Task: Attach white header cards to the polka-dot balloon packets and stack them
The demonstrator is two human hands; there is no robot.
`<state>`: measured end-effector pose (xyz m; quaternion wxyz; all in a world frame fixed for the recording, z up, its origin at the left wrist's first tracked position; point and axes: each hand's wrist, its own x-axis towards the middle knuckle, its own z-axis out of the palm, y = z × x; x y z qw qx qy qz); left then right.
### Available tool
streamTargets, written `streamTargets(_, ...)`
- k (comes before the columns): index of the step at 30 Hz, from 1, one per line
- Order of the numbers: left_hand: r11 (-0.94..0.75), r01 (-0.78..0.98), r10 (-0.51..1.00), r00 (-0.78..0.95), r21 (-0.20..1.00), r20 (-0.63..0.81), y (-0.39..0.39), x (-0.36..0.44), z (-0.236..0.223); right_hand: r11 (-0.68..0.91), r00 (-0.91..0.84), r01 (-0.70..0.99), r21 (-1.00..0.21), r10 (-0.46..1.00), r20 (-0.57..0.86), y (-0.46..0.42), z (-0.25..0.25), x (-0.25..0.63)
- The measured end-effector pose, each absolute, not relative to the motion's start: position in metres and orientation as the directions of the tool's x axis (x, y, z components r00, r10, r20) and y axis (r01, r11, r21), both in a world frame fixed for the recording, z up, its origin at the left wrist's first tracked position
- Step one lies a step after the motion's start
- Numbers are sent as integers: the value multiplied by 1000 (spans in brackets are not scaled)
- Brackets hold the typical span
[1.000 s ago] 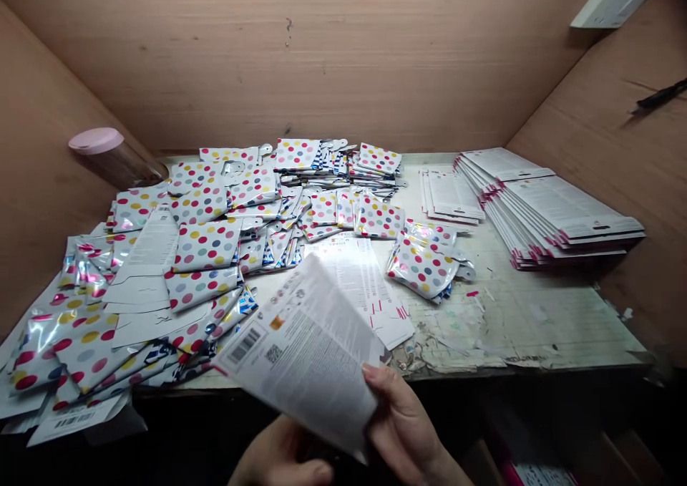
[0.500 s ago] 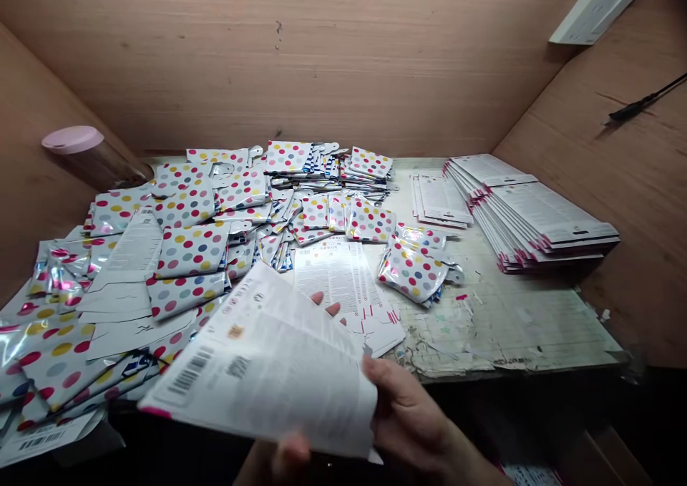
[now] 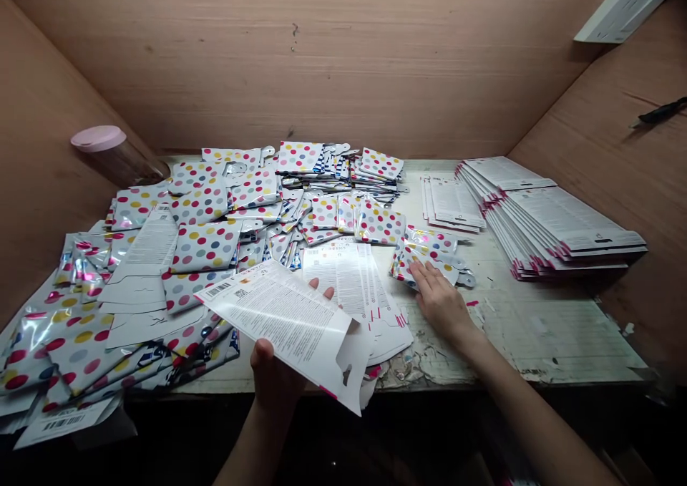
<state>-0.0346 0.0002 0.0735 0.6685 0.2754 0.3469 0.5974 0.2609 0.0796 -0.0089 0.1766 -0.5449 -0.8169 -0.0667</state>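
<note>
My left hand (image 3: 276,371) grips a white printed card sleeve (image 3: 290,321) with a barcode, thumb on top and fingertips showing behind its far edge, held above the table's front edge. My right hand (image 3: 439,301) lies with fingers stretched on a small stack of polka-dot foil packets (image 3: 429,251) right of centre. A pile of flat printed cards (image 3: 357,285) lies on the table between the two hands.
Many polka-dot packets (image 3: 204,243) cover the left and back of the worn table (image 3: 537,328). Tall stacks of white cards (image 3: 558,221) stand at the right, a smaller stack (image 3: 454,200) beside them. A pink-lidded jar (image 3: 115,155) lies at the back left. Wooden walls enclose the table.
My right hand let go of the card sleeve and reached forward onto the polka-dot packets. My left hand now holds the sleeve alone, turned flatter with its barcode end pointing left.
</note>
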Motion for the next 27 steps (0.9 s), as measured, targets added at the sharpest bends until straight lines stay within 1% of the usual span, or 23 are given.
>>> streamTargets(2,161,-591,986,60,791,-156,3,-34,72,439,-329,884,-162,830,450,69,3,261)
streamTargets(3,176,-585,983,68,792,-169,4,-34,71,457,-295,859,-230,810,507,61,12,260)
streamTargets(5,191,-600,980,77,777,-182,7,-35,69,500,-181,757,-420,779,600,38,34,255)
streamTargets(6,191,-621,980,81,760,-180,8,-35,68,535,-158,668,-518,781,604,25,46,250)
streamTargets(7,192,-645,980,91,740,-175,10,-35,67,578,-199,561,-593,789,581,13,57,245)
streamTargets(8,191,-669,981,101,718,-166,11,-35,66,620,-295,461,-635,782,549,2,67,240)
streamTargets(9,184,-689,982,105,702,-154,12,-34,66,661,-415,390,-641,748,519,-6,75,234)
streamTargets(10,175,-699,984,108,693,-140,13,-34,67,700,-523,360,-616,699,488,-13,82,229)
streamTargets(11,174,-696,985,114,696,-132,14,-33,68,739,-591,370,-563,655,471,-16,87,223)
streamTargets(12,169,-684,986,112,709,-128,14,-32,68,768,-617,408,-493,631,471,-18,90,217)
streamTargets(14,157,-638,988,95,754,-125,13,-28,70,783,-603,503,-367,622,499,-18,92,204)
streamTargets(15,153,-608,988,90,779,-124,11,-25,70,776,-598,537,-331,627,499,-18,91,195)
streamTargets(17,154,-549,988,96,822,-120,7,-18,69,737,-572,604,-302,665,480,-20,89,176)
streamTargets(19,155,-524,987,105,837,-118,4,-12,68,679,-510,657,-327,720,471,-24,90,158)
streamTargets(20,141,-537,990,90,832,-110,3,-10,68,653,-481,657,-377,748,456,-27,92,151)
streamTargets(22,84,-607,996,32,790,-82,4,-11,68,615,-467,593,-519,788,401,-35,98,147)
streamTargets(24,45,-694,998,-2,718,-65,7,-15,69,579,-523,525,-624,798,300,-43,104,154)
streamTargets(25,44,-732,998,4,680,-60,8,-16,69,572,-559,509,-643,788,257,-46,105,158)
streamTargets(27,74,-783,997,50,618,-57,6,-15,68,592,-613,496,-635,757,227,-47,99,164)
